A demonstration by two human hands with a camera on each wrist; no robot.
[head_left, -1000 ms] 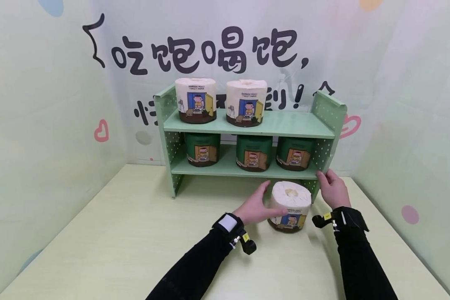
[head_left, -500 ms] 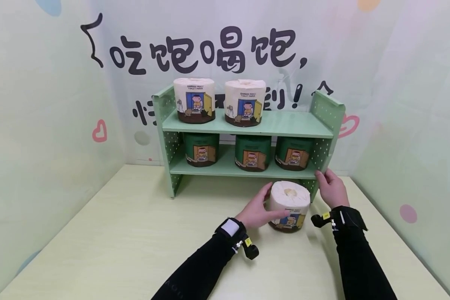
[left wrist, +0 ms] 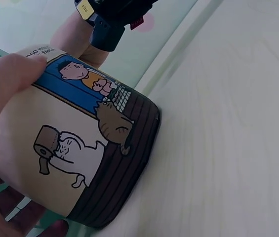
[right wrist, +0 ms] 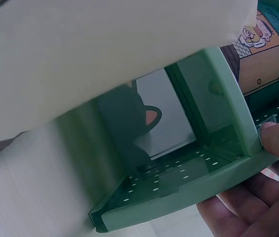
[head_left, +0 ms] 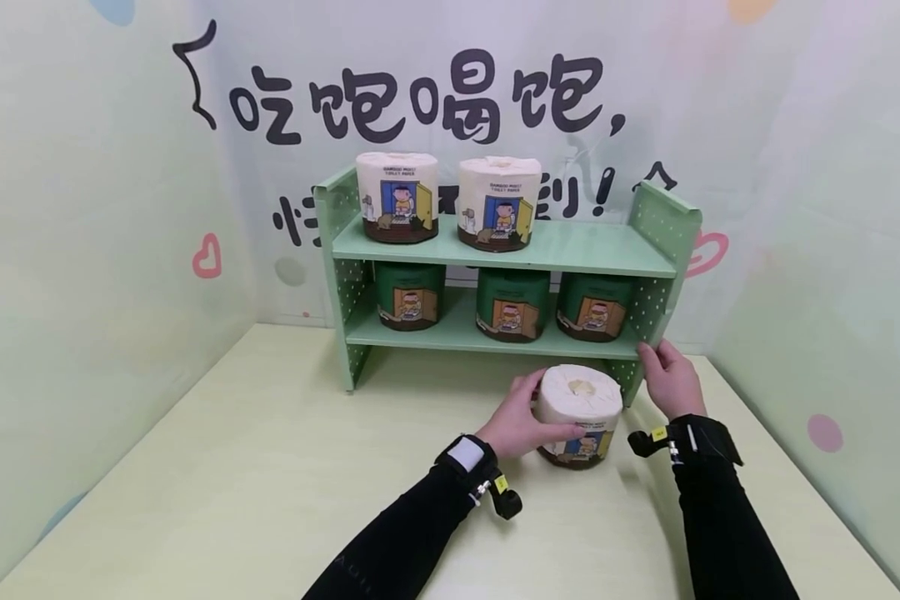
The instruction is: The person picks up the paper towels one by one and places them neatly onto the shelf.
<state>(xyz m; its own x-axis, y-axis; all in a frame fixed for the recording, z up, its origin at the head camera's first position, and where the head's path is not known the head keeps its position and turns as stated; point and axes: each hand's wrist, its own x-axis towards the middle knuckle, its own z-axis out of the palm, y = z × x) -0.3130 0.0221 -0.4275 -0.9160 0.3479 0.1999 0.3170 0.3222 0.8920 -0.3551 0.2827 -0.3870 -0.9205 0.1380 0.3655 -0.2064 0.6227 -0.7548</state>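
My left hand [head_left: 517, 423] is curled round the left side of a wrapped toilet paper roll [head_left: 579, 398], white with a brown base and a cartoon print. The thumb lies across its printed front, as the left wrist view shows on the roll [left wrist: 75, 128] up close. It stands upright low in front of the green shelf [head_left: 600, 247], near its right leg. My right hand [head_left: 672, 383] pinches the edge of the shelf's right side panel, thumb inside and fingers outside, seen in the right wrist view on the panel [right wrist: 193, 195]. The left fingertips are mostly hidden behind the roll.
Two white rolls, a left one [head_left: 397, 198] and a middle one [head_left: 498, 204], stand on the upper tier. Below them are three green rolls, including a middle green roll [head_left: 512, 304]. The pale table [head_left: 232, 467] is bounded by printed fabric walls [head_left: 105, 250].
My left hand has moved slightly right and closed in round the white roll, its thumb further over the front. My right hand keeps its hold on the shelf panel.
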